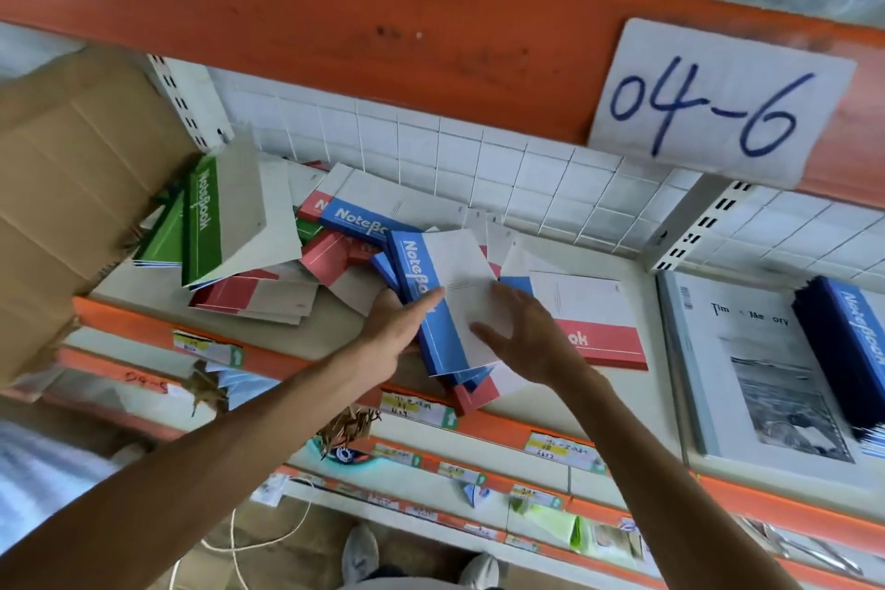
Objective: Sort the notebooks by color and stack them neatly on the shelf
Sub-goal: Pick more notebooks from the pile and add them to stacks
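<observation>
Notebooks lie scattered over the shelf in front of me, and the one I am handling is a blue-spined notebook at the centre of the pile, its white cover facing up and its spine running from 11 o'clock to 5 o'clock. My left hand grips it from the 8 o'clock side, thumb laid across the blue spine and fingers tucked underneath. My right hand rests on the white cover from the 4 o'clock side, fingers spread and straight, pressing flat. More blue and red notebooks are fanned beneath this one. At 3 o'clock from my right hand a red-spined notebook lies flat, touching the pile. At 9 o'clock a green notebook leans tilted against a cardboard box, with red notebooks lying below it. Another blue notebook sits at 11 o'clock, farther back. At far 3 o'clock a stack of blue notebooks rests on a grey album. Overhead at 1 o'clock hangs a white label reading 04-6.
</observation>
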Demonstrator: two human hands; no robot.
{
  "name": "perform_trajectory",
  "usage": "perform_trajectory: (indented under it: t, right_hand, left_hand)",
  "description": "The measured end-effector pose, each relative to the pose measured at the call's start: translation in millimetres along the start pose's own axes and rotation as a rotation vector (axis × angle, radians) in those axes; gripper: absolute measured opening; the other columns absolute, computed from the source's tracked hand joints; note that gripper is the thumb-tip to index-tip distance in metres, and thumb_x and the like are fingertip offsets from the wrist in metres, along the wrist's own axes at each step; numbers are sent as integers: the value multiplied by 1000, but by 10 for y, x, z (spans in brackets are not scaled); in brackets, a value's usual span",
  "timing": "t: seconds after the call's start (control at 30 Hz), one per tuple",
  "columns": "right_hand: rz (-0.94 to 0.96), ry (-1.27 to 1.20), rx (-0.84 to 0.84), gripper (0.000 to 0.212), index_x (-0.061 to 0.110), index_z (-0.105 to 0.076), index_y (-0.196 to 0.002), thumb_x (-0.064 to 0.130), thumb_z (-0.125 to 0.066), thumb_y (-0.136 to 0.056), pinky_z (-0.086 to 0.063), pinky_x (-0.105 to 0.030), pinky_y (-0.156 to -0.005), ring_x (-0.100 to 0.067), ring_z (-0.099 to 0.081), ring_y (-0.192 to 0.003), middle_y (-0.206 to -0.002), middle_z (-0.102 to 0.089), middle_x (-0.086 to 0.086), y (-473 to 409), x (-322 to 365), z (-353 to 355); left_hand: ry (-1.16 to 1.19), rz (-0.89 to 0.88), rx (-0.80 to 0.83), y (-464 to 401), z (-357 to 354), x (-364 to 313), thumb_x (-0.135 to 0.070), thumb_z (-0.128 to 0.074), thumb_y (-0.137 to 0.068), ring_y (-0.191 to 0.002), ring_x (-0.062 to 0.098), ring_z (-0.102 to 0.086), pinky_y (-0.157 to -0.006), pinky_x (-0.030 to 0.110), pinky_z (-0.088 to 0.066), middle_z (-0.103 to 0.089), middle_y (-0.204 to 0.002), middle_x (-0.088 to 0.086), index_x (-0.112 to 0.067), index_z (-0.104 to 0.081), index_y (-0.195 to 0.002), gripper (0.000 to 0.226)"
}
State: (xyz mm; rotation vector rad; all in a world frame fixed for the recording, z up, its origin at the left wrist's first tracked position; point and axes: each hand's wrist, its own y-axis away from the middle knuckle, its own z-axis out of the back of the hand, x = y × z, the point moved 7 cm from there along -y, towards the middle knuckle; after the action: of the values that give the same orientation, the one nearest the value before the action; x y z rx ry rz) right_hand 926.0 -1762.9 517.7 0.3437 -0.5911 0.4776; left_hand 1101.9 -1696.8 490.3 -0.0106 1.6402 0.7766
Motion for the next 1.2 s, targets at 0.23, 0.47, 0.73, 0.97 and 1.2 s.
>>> perform_trajectory:
  t: [0.23,0.47,0.73,0.97,1.2]
  right_hand:
    - [-28,31,15,61,21,-43,-147,42,-65,-94,-47,-35,-101,-22,-53,-127,-148,-50,-4,114,-386,385]
    - [-183,284,212,129,18,-27,-155,78,-73,-51,-28,-46,-120,-26,-28,-145,-160,-26,-5,-159,-845,849]
    - [-280,430,204,141,15,-33,-141,94,-65,-29,-51,-42,-92,-27,-51,-115,-134,-48,-10,-329,-890,855]
    - [-318,383,176,92,10,-51,-114,79,-74,-57,-45,-28,-70,-21,-55,-92,-110,-58,-10,-299,-891,725]
    - [-337,158,60,59,12,-50,-116,52,-76,-82,-40,-24,-63,-15,-53,-85,-105,-58,-4,-285,-832,654]
  left_hand:
    - [-99,-119,-46,142,413,-248,-17,-68,-89,-87,16,-64,-67,26,-49,-67,-93,-2,-24,-58,-91,12]
    - [-161,-74,-37,206,729,-166,-19,-71,-86,-95,30,-66,-89,50,-52,-70,-103,11,-12,-62,-108,25]
    - [-118,-48,-4,285,673,-5,-22,-72,-85,-95,29,-67,-80,44,-52,-70,-103,8,-19,-56,-116,35]
    - [-83,-28,-14,326,643,24,-21,-71,-86,-96,29,-65,-80,44,-51,-68,-104,8,-21,-55,-116,34]
    - [-66,-38,-25,358,607,28,-20,-71,-86,-97,26,-65,-74,40,-51,-68,-106,6,-22,-53,-121,40]
